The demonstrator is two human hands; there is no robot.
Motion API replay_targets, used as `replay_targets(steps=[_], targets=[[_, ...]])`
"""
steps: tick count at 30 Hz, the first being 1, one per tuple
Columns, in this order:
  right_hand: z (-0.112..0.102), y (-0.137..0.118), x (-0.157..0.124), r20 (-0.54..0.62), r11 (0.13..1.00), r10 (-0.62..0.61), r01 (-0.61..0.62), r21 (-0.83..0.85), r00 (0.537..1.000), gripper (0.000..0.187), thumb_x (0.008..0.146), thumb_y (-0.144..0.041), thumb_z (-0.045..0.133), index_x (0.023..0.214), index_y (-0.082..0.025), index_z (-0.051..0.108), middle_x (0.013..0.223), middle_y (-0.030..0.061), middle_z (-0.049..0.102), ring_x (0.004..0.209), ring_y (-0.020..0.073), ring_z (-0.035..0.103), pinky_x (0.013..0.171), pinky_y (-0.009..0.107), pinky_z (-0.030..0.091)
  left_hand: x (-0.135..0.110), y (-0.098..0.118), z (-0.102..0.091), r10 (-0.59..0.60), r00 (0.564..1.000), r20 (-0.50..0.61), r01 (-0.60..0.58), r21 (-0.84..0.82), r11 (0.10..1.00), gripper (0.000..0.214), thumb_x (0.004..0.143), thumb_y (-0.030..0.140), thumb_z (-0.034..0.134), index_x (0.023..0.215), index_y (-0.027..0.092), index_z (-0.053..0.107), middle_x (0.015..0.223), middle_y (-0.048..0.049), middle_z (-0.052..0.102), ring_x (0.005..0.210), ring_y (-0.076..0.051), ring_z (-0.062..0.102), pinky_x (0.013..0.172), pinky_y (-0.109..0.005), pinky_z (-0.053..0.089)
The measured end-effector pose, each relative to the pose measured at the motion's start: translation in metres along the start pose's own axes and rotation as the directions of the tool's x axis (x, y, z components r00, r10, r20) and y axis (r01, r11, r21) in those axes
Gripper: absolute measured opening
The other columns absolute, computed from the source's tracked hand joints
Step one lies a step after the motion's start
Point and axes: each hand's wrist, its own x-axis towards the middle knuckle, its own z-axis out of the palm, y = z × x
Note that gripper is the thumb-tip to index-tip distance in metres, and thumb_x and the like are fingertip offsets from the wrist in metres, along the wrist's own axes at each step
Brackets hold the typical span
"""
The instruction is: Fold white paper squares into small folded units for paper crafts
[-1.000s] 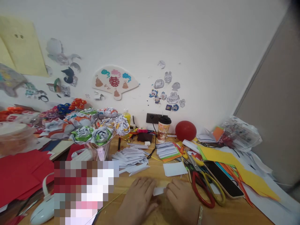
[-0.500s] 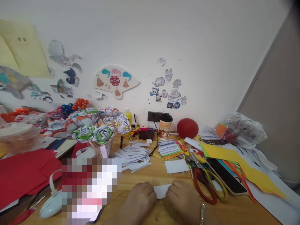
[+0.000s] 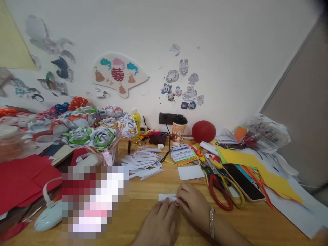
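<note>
On the wooden table in front of me lies a small folded piece of white paper, held at its near and right sides. My left hand presses it down from the near side, fingers close together and their tips on the paper. At its right end, my right hand pinches it with curled fingers; a bracelet circles that wrist. The fingers cover much of the paper, so its folds cannot be made out fully. Beyond it rest a flat white sheet and a pile of folded white paper strips.
Scissors with red and yellow handles and a phone lie right of my hands. A paper cup and a red balloon stand by the wall. Paper flowers, red paper and a pale blue device occupy the left.
My left hand has shifted right and onto the paper, close to my right hand. The paper looks narrower and sits further left and higher in view. The camera view has tilted downward.
</note>
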Motion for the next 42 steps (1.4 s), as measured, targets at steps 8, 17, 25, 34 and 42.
replay_targets(steps=[8,17,25,34,42], targets=[[0.007,0.004,0.007,-0.043,0.998,0.056,-0.054,0.042,0.998,0.008,0.081,-0.013,0.058,0.075,-0.017,0.06,0.083,0.0024,0.059,0.081,0.0158,0.052,0.071,0.025,0.038,0.0,-0.002,-0.003,-0.061,0.987,0.148,0.074,-0.087,0.993,0.048,0.093,0.036,0.035,0.129,0.006,0.045,0.133,-0.0199,0.045,0.121,-0.032,0.041,0.097,-0.044,0.039],[0.01,0.002,0.01,-0.037,0.994,0.11,-0.109,0.026,0.993,0.007,0.081,-0.011,0.057,0.076,-0.017,0.058,0.083,0.0027,0.059,0.08,0.0167,0.052,0.071,0.026,0.038,0.0,-0.002,-0.009,-0.058,0.987,0.147,0.072,-0.09,0.993,0.049,0.093,0.039,0.035,0.128,0.006,0.047,0.134,-0.022,0.043,0.122,-0.033,0.041,0.098,-0.045,0.036],[0.011,0.0,0.01,-0.043,0.994,0.108,-0.107,0.021,0.993,0.004,0.082,-0.014,0.056,0.079,-0.017,0.056,0.085,0.0028,0.058,0.081,0.017,0.051,0.071,0.027,0.037,-0.002,-0.002,0.0,-0.046,0.991,0.126,0.056,-0.083,0.995,0.05,0.094,0.037,0.031,0.133,0.005,0.04,0.136,-0.0211,0.04,0.125,-0.036,0.035,0.1,-0.048,0.032],[-0.008,0.022,0.0,0.039,0.987,0.097,-0.101,0.122,0.994,0.025,0.073,-0.022,0.068,0.094,-0.02,0.056,0.099,0.0043,0.055,0.094,0.0217,0.048,0.082,0.034,0.037,0.0,-0.013,-0.013,-0.042,0.968,0.248,0.101,-0.232,0.967,0.05,0.086,0.028,0.049,0.131,0.007,0.043,0.138,-0.0205,0.037,0.129,-0.035,0.029,0.104,-0.048,0.031],[-0.016,0.042,-0.004,0.083,0.97,0.034,-0.053,0.235,0.996,0.03,0.071,-0.022,0.07,0.098,-0.022,0.057,0.101,0.0042,0.054,0.098,0.0218,0.048,0.085,0.035,0.037,-0.014,-0.037,-0.045,0.033,0.935,0.354,0.11,-0.377,0.919,0.062,0.077,0.021,0.054,0.136,0.016,0.037,0.142,-0.0153,0.028,0.13,-0.03,0.028,0.105,-0.048,0.028]])
